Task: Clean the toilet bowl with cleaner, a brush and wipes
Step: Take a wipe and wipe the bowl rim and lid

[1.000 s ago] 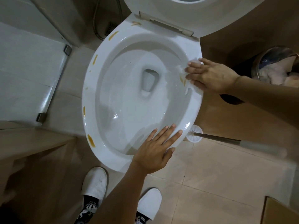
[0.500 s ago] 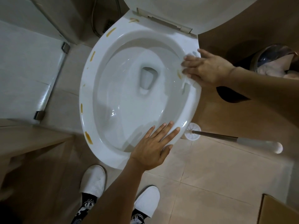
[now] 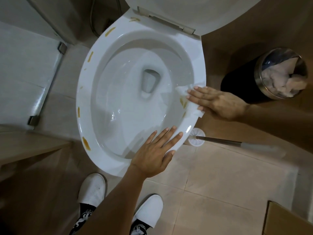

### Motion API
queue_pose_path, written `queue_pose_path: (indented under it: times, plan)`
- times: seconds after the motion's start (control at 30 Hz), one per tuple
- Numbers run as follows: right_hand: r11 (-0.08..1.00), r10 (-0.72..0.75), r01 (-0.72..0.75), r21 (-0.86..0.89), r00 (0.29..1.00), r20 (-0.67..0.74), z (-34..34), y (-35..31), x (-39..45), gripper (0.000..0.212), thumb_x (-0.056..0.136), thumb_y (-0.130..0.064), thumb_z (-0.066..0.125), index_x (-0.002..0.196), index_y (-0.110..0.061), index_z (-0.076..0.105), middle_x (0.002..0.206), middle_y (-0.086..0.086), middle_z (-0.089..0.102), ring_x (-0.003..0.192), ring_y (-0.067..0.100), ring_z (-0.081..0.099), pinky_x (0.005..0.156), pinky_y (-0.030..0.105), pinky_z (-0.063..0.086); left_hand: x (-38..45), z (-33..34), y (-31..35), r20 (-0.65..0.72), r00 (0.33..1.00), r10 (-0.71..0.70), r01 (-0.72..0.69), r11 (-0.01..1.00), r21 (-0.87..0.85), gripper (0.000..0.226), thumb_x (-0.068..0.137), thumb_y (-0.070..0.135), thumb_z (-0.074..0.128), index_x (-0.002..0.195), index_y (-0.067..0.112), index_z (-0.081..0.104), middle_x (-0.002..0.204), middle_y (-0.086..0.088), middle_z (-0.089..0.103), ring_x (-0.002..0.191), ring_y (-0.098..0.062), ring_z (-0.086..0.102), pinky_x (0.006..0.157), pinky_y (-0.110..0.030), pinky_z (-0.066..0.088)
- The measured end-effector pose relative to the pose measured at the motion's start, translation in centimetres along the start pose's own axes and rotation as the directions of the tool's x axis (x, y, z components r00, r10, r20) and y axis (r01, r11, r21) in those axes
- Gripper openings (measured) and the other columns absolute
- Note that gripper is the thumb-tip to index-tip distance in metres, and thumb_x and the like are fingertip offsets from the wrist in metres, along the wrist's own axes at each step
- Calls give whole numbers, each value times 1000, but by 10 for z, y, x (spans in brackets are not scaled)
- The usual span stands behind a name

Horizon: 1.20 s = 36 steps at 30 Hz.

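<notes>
Head view looks down past my arms into the white toilet bowl (image 3: 118, 92), its lid (image 3: 186, 12) raised at the top of the picture. My right hand (image 3: 218, 103) lies flat on the right side of the rim, fingers (image 3: 196, 96) straight and held close together, pressing a white wipe (image 3: 191, 107) against the porcelain. Bits of the wipe stick out above my fingertips and below my little finger, where a corner hangs over the outer edge of the rim. Just left of my fingertips, on the inner slope of the rim, sits a brownish-yellow smear (image 3: 183, 101).

My left hand (image 3: 155, 153) rests palm down on the near right part of the rim, fingers straight and slightly spread, holding nothing. More brownish-yellow streaks (image 3: 86, 143) dot the left side of the rim, all the way up to the hinge.

On the tiled floor (image 3: 220, 175), just beside the bowl and near my left fingertips, lies the toilet brush (image 3: 196, 137), its white head toward the bowl and its handle pointing right. A round bin (image 3: 281, 73) stuffed with crumpled paper stands to the right of the toilet. My two white slippers (image 3: 92, 189) show at the bottom, and a cardboard box corner (image 3: 288, 219) at the lower right.
</notes>
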State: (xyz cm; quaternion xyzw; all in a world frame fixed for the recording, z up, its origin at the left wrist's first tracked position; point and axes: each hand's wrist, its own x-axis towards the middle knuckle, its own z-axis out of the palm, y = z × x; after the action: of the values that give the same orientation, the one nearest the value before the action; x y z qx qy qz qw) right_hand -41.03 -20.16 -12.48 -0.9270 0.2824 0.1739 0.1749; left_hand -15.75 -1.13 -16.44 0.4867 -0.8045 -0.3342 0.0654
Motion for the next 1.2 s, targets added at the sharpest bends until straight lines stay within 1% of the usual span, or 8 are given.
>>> queue_pose_path:
  times: [0.1,0.33,0.47,0.57,0.7,0.83,0.97,1.2]
  plan:
    - [994,104,-105,-7,994,-33,-19,17,14,62,97,-45,9,152,-19,14,159,2,13,147,20,9,120,40,13,0,0,0,-1,1000,3,-3,1000,-2,54,101,41,18,152,29,8,160,5,7,146,-12,6,118,-41,15]
    - [981,124,-127,-144,992,-27,-50,42,58,65,95,-44,6,151,-16,26,159,3,17,148,21,11,120,37,11,0,0,0,-33,999,15,-16,1000,-18,53,101,39,24,152,29,12,159,4,11,146,-12,8,118,-39,14]
    - [976,61,-52,-214,998,35,-47,19,64,49,100,-29,26,133,-9,56,146,12,45,145,26,24,120,38,7,-1,2,-1,-32,999,14,-15,1000,-10,53,101,39,25,152,29,11,159,5,11,146,-12,8,119,-39,13]
    - [959,-32,67,-274,991,129,-36,-5,53,42,101,-28,32,121,-13,64,130,6,60,138,24,38,118,39,1,0,3,-2,-26,999,23,-23,1000,-8,53,101,41,22,152,28,11,159,4,10,146,-13,8,119,-39,13]
    - [966,-132,145,-214,988,76,-31,-15,35,39,100,-30,36,116,-14,68,117,9,66,120,25,56,116,46,13,0,2,-2,-36,999,33,-33,999,9,53,102,40,20,152,28,11,159,4,10,147,-13,7,119,-38,11]
    - [950,-9,32,-309,997,78,-40,-3,44,46,99,-36,30,124,-17,64,129,6,61,133,24,45,116,54,13,-2,3,-2,-38,999,35,-33,998,60,54,102,39,20,152,29,7,160,4,8,147,-13,5,119,-39,8]
    - [937,52,-16,-348,994,94,-38,-16,36,72,93,-46,7,129,-15,60,136,6,57,136,25,41,116,52,9,-4,4,-3,-41,999,35,-29,990,136,54,102,39,20,152,25,2,159,2,6,147,-13,2,119,-40,2]
    - [975,92,-74,-210,993,78,-22,-54,18,38,99,-28,41,131,-16,58,138,6,54,138,25,39,116,52,9,-32,2,-8,-50,999,-16,26,977,210,53,102,40,10,151,21,8,158,0,17,146,-15,12,118,-42,6]
